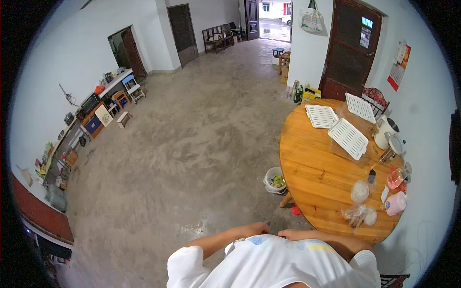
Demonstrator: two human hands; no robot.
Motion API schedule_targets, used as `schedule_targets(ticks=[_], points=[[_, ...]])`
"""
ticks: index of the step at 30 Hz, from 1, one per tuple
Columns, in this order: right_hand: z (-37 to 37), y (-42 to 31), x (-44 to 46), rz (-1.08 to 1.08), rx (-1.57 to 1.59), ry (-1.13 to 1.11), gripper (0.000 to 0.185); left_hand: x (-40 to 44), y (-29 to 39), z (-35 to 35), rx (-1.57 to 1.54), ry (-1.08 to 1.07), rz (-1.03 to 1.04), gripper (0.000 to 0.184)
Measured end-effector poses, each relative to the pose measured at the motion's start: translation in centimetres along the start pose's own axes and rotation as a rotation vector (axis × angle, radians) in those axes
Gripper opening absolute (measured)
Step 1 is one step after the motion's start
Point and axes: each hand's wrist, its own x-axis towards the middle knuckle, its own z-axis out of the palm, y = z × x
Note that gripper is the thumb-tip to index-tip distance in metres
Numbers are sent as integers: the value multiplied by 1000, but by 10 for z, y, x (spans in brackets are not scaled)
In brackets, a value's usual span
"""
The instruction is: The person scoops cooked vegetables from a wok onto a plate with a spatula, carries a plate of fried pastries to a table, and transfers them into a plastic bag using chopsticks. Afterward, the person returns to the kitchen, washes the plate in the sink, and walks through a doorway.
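Note:
My left hand (258, 228) and my right hand (290, 234) are close together in front of my body, at the upper edge of my white shirt (278, 261). A small gap shows between them. Both are partly hidden by the shirt, and the fingers are too small and covered to make out. Nothing can be seen in either hand. To the right stands a round wooden table (307, 168) with white slotted racks (348, 138), a clear round container (359, 191) and a plastic bag (354, 214) on it.
A white bucket (269, 185) with green scraps stands beside the table's left edge. Further right on the table are a pink roll (396, 203) and a white kettle (383, 132). A small stool (124, 118) and a long bench with household items line the left wall.

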Motion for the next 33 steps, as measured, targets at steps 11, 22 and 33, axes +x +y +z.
schedule_targets(ticks=[11,22,33], points=[[-5,30,5,21,254,-85,27,13,42,-26,162,-286,115,25],[14,-35,15,380,669,139,37,3,25,-27,-71,-349,9,28],[40,-9,5,294,166,83,54,1,-20,-1,-23,-273,-228,45]])
